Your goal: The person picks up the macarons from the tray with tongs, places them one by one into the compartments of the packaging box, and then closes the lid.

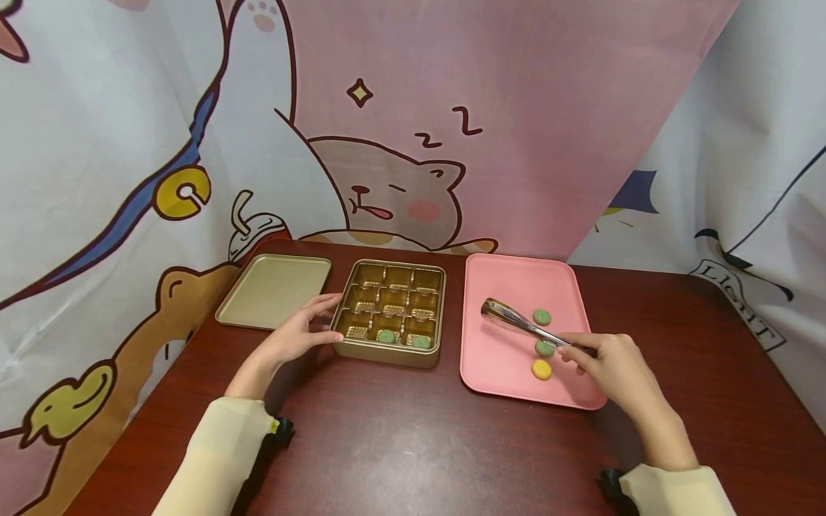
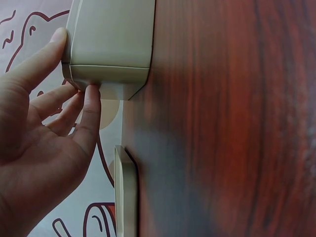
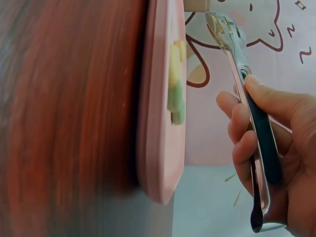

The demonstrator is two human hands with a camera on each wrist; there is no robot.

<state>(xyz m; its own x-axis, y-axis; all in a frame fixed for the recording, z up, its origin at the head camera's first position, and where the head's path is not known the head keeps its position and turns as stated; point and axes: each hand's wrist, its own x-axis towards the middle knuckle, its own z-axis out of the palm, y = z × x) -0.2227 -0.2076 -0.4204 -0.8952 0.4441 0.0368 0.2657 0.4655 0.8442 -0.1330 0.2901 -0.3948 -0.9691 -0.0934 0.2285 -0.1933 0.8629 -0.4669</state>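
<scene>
While our right hand (image 1: 619,369) gripped tongs (image 1: 525,325) over the tray (image 1: 500,373), our left hand (image 1: 297,335) touched the box (image 1: 387,352), fingers spread; we judged the tray's discs (image 1: 541,370) light (maybe crumbly), best rim-pinched.

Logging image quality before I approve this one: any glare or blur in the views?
Head: pale glare on the table near the bottom centre; left wrist: scene turned sideways, table grain soft toward the right edge; right wrist: also sideways, table smeared at left, tongs sharper.
</scene>
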